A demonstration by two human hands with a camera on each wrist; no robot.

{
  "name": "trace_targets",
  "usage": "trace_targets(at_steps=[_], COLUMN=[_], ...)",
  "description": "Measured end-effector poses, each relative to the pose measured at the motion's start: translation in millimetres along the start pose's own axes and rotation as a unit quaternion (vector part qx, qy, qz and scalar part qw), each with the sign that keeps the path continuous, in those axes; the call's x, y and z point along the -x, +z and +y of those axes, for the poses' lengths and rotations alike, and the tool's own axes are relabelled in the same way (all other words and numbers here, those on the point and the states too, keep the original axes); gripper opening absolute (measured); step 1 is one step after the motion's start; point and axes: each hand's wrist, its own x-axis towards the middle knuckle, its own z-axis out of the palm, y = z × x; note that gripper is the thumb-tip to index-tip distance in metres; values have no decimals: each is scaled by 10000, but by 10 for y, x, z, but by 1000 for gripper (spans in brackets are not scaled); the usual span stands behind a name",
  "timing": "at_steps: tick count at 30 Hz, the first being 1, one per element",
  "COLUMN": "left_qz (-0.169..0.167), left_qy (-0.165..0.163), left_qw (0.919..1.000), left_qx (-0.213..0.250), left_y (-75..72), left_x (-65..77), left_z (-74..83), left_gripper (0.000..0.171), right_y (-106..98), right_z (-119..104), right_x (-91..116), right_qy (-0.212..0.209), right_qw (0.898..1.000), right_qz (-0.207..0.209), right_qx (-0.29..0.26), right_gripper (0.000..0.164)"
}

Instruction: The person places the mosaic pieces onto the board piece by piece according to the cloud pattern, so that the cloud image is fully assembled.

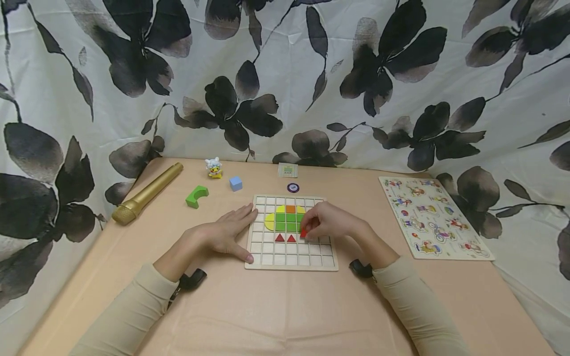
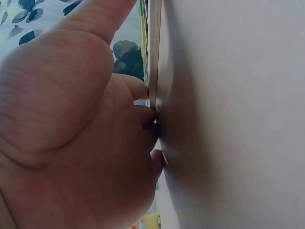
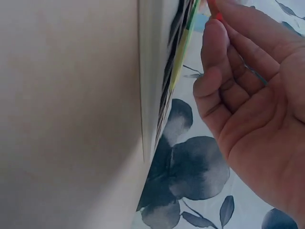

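A white grid board point(image 1: 267, 259) lies on the table with green, yellow and orange pieces forming a rounded shape on its squares. Below that shape, two red triangles point(image 1: 279, 238) sit side by side in a row. My right hand point(image 1: 333, 221) is over the board's right half, pinching a small red piece point(image 1: 303, 233) between thumb and fingers beside those triangles; its outline is mostly covered by the fingertips. With fingers spread, my left hand point(image 1: 226, 233) rests at the board's left edge, the thumb touching near the lower left corner. The left wrist view shows its fingertips against the board's side.
Behind the board are a blue cube point(image 1: 236, 183), a green arch block point(image 1: 196, 196), a small figurine point(image 1: 214, 168), a round dark token point(image 1: 293, 188) and a small card point(image 1: 287, 170). A gold microphone point(image 1: 149, 192) lies left; a picture board point(image 1: 436, 217) lies right. Floral fabric point(image 1: 285, 89) hangs behind.
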Motion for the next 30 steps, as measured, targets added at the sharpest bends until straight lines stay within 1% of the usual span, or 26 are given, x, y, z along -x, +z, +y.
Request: trace_targets(at_steps=[6, 10, 19, 27, 30], left_qz=[1, -1, 15, 7, 8], left_qy=[3, -20, -56, -53, -48], left_qw=[10000, 10000, 10000, 10000, 10000], left_qx=[-33, -31, 12, 36, 26], left_y=[5, 11, 26, 31, 33], left_x=[2, 6, 11, 16, 16], left_z=[-11, -18, -24, -25, -25], left_gripper=[135, 136, 136, 136, 135], right_y=[54, 82, 117, 117, 94], right_z=[-13, -15, 22, 21, 16], right_x=[-15, -27, -61, -48, -30], right_qy=[120, 158, -37, -50, -62], right_qw=[9998, 9994, 9991, 9990, 9993], right_qz=[-175, -225, -281, -298, -211], right_qx=[52, 192, 309, 332, 307], right_gripper=[21, 22, 21, 21, 22])
